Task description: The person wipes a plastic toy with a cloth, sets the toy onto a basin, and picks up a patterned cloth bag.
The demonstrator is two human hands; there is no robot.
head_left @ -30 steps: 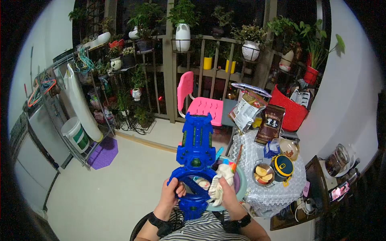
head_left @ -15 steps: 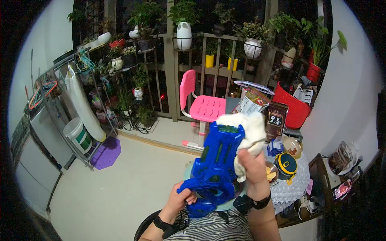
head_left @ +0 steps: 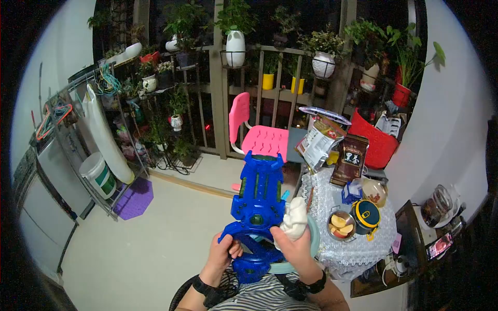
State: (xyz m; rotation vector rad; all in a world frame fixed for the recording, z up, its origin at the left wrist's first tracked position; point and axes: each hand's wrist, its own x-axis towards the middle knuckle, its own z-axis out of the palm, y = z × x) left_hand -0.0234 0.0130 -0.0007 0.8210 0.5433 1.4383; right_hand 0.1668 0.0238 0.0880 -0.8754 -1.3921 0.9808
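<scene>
A long blue plastic piece [head_left: 257,192] with greenish insets and a ring-shaped lower end is held upright above the lap; its exact kind cannot be made out. My left hand [head_left: 222,255] is closed around the left edge of that ring. In my right hand [head_left: 298,255] a bunched white cloth [head_left: 294,220] is gripped, thumb on top, against the right side of the ring. Behind and below the blue piece shows the rim of a pale green basin [head_left: 314,236], mostly hidden.
On the right, a table with a lace-patterned cover [head_left: 332,254] bears a metal bowl of cut fruit [head_left: 341,225], a dark lidded pot [head_left: 366,216], a brown package [head_left: 350,159] and snack bags. A pink chair [head_left: 259,137] stands ahead. A drying rack [head_left: 124,103] is at left.
My right hand and the cloth have come down from the upper right side of the blue piece to its ring. The blue piece has shifted left and stands straighter.
</scene>
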